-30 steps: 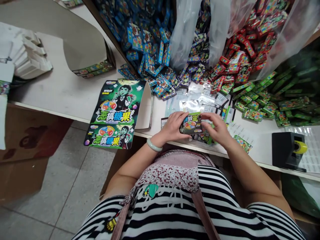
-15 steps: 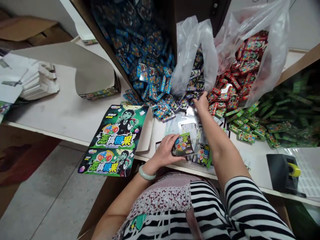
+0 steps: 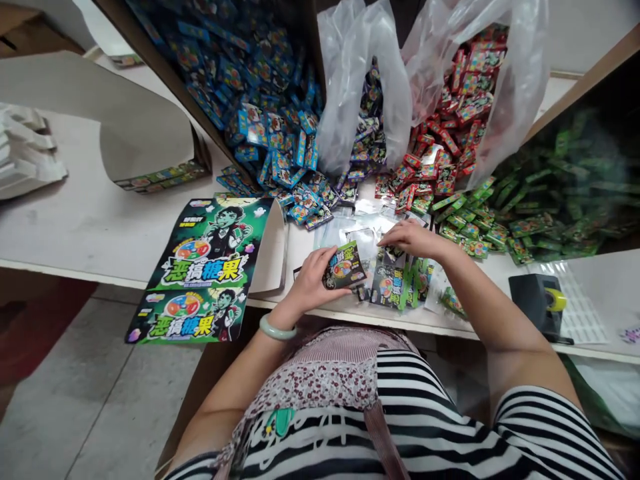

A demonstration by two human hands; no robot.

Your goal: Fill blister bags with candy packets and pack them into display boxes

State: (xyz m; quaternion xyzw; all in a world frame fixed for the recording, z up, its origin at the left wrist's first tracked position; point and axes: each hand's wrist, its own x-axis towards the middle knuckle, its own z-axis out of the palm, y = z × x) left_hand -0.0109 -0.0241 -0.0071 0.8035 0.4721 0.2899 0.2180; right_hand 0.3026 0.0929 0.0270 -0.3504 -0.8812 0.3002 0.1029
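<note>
My left hand (image 3: pixel 315 277) grips a small black-and-green candy pouch (image 3: pixel 345 265) with coloured lettering, fingers behind and thumb along its lower edge. Just right of it, my right hand (image 3: pixel 413 239) has its fingers bent around a small dark candy packet (image 3: pixel 395 256), partly hidden under the palm. Beneath that hand, more printed candy pouches (image 3: pixel 387 285) lie near the table's front edge. Behind them are small dark purple candy packets (image 3: pixel 367 143) spilling from a clear plastic bag (image 3: pixel 340 100).
Blue candy packets (image 3: pixel 280 157) spill from a box at the back. Red packets (image 3: pixel 445 160) and green packets (image 3: pixel 470 227) are heaped to the right. A printed display carton (image 3: pixel 200 267) overhangs the front edge at left. A tape dispenser (image 3: pixel 535 303) stands at right.
My right hand has drawn back from the dark packet pile toward the pouch in my left hand. The left hand keeps its hold. The camera view has shifted.
</note>
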